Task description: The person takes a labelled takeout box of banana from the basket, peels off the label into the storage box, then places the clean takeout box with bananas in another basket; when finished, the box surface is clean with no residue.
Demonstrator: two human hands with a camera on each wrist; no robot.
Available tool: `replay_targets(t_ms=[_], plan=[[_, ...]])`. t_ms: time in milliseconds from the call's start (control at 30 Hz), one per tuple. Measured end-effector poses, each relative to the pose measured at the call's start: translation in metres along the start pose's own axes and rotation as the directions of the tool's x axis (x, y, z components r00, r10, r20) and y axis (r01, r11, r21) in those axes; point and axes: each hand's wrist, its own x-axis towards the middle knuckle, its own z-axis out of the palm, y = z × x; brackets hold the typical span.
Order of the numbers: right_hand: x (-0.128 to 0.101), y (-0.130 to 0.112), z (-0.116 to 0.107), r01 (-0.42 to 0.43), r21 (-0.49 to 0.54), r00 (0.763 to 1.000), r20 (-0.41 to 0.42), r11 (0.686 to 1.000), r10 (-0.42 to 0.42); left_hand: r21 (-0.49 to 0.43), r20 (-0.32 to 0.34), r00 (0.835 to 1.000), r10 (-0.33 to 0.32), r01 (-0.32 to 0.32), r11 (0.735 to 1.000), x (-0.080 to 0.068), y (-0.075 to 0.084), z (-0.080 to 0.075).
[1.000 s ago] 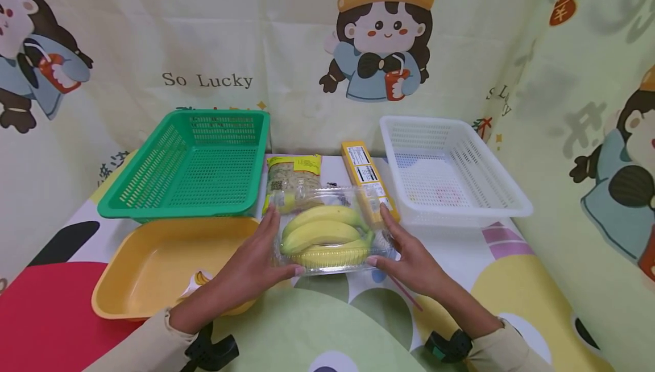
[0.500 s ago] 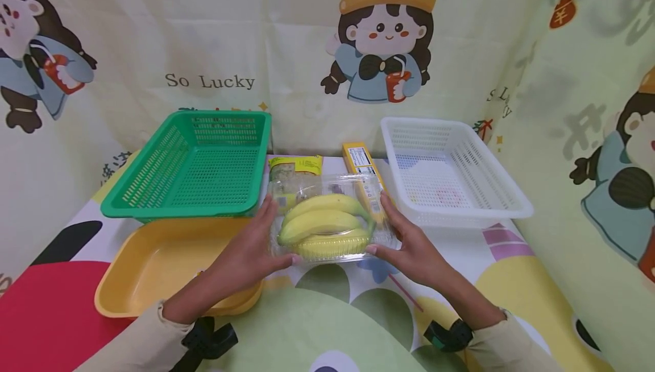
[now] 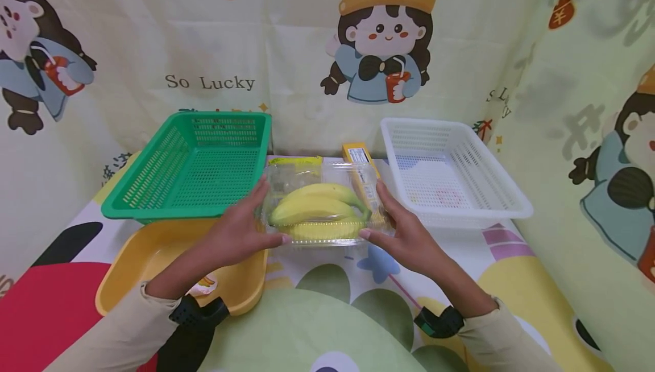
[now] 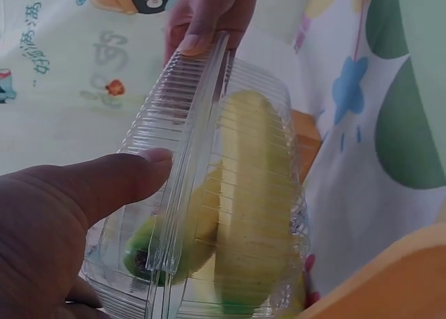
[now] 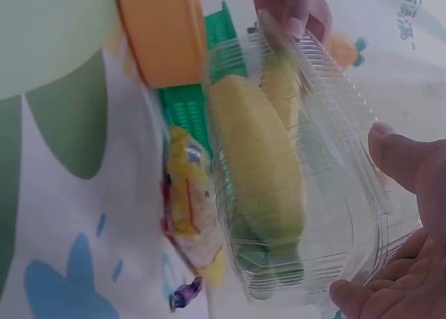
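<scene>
A clear plastic clamshell box (image 3: 327,242) with several bananas (image 3: 317,208) inside is held level with both hands at the centre of the head view. My left hand (image 3: 237,234) grips its left end, thumb along the front rim; my right hand (image 3: 411,238) grips the right end the same way. In the left wrist view, the lid and base meet along a rim under the left thumb (image 4: 132,183). The right wrist view puts the box (image 5: 341,214) above the table, with the right thumb (image 5: 401,159) on its edge.
A green basket (image 3: 186,214) stands back left, with an orange-yellow basin (image 3: 138,258) before it holding a small banana-print piece. A white basket (image 3: 468,213) stands back right. Behind the box lie a yellow food packet (image 3: 299,161) and a slim yellow carton (image 3: 358,153).
Both hands have lifted the banana box and moved it away from me and slightly left, so it covers more of the packet and carton behind.
</scene>
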Motion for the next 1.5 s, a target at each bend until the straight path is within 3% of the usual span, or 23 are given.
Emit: replay_targets(t_ms=[300,733,1133,1500], plan=[[0.008,-0.016,-0.001,0.04,0.075,0.999,-0.035,0.996,-0.038,0.053,-0.015,1.0,0.026,-0.025,0.998,0.005,0.008,-0.019],[0.041,-0.034,0.013,0.153,-0.006,0.984,-0.086,0.988,-0.153,0.116,-0.055,0.997,0.062,-0.055,0.992,0.004,0.015,-0.057],[0.077,-0.043,0.039,0.157,-0.099,0.978,-0.126,0.983,-0.169,0.13,-0.14,0.99,-0.03,0.049,0.99,0.005,-0.008,-0.08],[0.098,-0.039,0.058,0.174,-0.036,0.977,-0.123,0.984,-0.177,0.156,-0.145,0.988,-0.053,0.075,0.985,0.002,-0.025,-0.098]])
